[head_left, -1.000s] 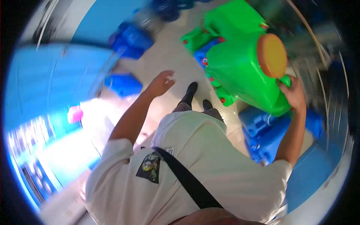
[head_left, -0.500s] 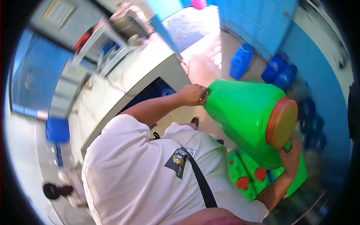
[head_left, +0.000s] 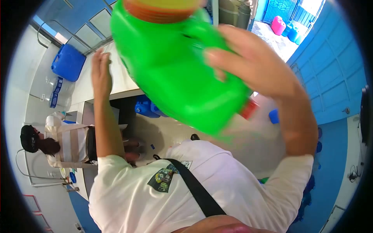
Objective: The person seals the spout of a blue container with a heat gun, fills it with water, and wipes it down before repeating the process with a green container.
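Note:
A large green jug [head_left: 167,66] with a wide orange cap [head_left: 161,11] hangs in the air before my chest, its capped end up and its lower part blurred by motion. A small red cap [head_left: 248,108] shows at its lower right corner. The fingers of my right hand [head_left: 244,60] wrap round the jug's handle. My left hand [head_left: 101,73] is raised to the left of the jug, apart from it, with its fingers stretched upward and nothing in them.
A blue container [head_left: 69,63] stands on the white counter [head_left: 120,73] at the left. Blue jugs [head_left: 145,108] are under it. Another person [head_left: 70,143] is at the lower left by a sink. Outside the blue door [head_left: 330,73] are pink [head_left: 278,25] and blue containers.
The green jug has moved left and up, and its capped end has turned upward. My left hand has let go of it. The view has swung toward the counter and the other person.

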Tool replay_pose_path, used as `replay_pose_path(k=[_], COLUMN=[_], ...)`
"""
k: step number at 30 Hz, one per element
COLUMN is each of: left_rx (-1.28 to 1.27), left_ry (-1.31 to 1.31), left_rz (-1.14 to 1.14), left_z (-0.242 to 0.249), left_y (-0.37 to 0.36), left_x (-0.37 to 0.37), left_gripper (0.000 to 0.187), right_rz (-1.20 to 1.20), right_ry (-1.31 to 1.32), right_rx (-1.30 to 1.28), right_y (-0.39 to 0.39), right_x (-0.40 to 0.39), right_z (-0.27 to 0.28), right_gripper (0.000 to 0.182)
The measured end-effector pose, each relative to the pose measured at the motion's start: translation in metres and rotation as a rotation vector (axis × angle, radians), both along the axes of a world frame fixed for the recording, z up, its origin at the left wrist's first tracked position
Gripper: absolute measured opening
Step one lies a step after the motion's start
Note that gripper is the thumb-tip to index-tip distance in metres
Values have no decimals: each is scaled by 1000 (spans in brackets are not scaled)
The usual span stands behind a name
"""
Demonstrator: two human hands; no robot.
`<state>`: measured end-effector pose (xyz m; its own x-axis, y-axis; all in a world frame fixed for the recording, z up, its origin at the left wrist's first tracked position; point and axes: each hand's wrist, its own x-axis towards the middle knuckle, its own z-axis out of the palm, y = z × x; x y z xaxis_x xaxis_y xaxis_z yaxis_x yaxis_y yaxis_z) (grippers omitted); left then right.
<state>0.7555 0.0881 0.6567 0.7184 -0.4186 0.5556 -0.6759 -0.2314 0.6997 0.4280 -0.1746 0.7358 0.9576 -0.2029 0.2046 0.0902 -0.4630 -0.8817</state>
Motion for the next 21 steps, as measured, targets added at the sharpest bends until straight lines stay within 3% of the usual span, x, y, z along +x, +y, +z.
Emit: replay_pose_path(k=[2, 3, 4, 5, 7, 9, 11, 13, 15, 17, 19, 21], left_rx=[-265, -252, -257, -89, 80, 263, 296, 334, -52, -26, -45, 7], left_ry=[-158, -356, -352, -518, -673, -420, -446, -468, -542, -528, -469, -533], left_rz=[-200, -312, -311, -335, -344, -233, -100, 35, -6, 80, 218, 334], left_z=[28, 35, 46, 60, 62, 56, 54, 44, 24, 15, 10, 8], left_y=[2, 3, 1, -5, -4, 6, 13, 14, 12, 6, -11, -26], left_x=[-33, -37, -45, -54, -39, -14, 0, 17, 39, 46, 55, 76], left_gripper=[45, 46, 46, 45, 44, 40, 42, 43, 40, 36, 29, 29], right_rz=[57, 113, 171, 228, 276, 327, 378, 530, 567, 216, -68, -180], right_ry=[43, 65, 95, 125, 151, 175, -327, -150, -57, 22, 382, 565], right_rx=[-40, -35, 72, 182, 144, 112, -259, -417, -509, -715, -813, -979], right_y=[9, 15, 22, 29, 40, 32, 12, -38, -102, -163, -218, -258], right_x=[92, 136, 186, 225, 273, 291, 283, 259, 247, 261, 312, 359], right_z=[3, 5, -4, -11, 0, -1, -14, -20, -54, -97, -127, -157], right_gripper=[34, 33, 35, 36, 36, 37, 36, 32, 26, 22, 22, 24])
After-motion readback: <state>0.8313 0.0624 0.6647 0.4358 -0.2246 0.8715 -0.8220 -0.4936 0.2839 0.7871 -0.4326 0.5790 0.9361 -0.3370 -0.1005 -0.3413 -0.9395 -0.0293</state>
